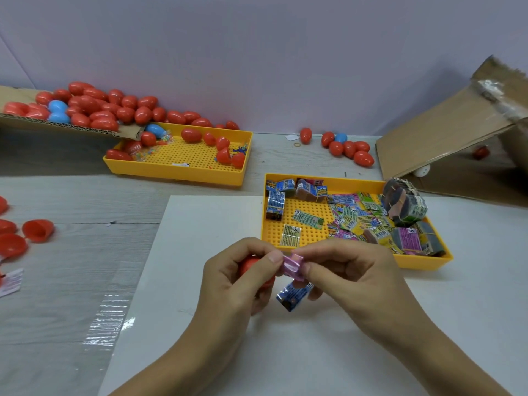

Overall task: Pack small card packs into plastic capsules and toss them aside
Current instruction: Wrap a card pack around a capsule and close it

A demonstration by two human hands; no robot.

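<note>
Hands meet over a white board (pixel 285 352) on the counter (pixel 71 281). Left hand (pixel 237 278): grip closed around one red capsule half (pixel 251 265), thumb pressing a folded pink card pack (pixel 294 265) at its mouth. Right hand (pixel 351 272): fingertips pinch the same pink pack from the other side; one blue card pack (pixel 294 295) hangs just below that grip, held under the lower fingers.

Surroundings, relative to the grip:
- Just beyond and to the right: one yellow tray (pixel 423 262) of loose and bundled card packs (pixel 351 218), too many and too overlapped to count. Its near rim lies close behind the right knuckles.
- Farther beyond, to the left: a second yellow tray (pixel 177 174) with several red capsules and one blue one.
- Far left, past that tray: cardboard flap (pixel 57 125) heaped with red capsules (pixel 100 107), count unclear; two blue ones show among them.
- Far beyond, to the right: cluster of closed capsules (pixel 347 147) against the wall, seven red and one blue.
- Far right: open cardboard box (pixel 445 132), flap raised.
- Left edge of the counter: open red capsule halves (pixel 38 230), at least four, partly cut off by the frame.

Open room: bare board below and on both sides of the hands; bare counter to the left.
</note>
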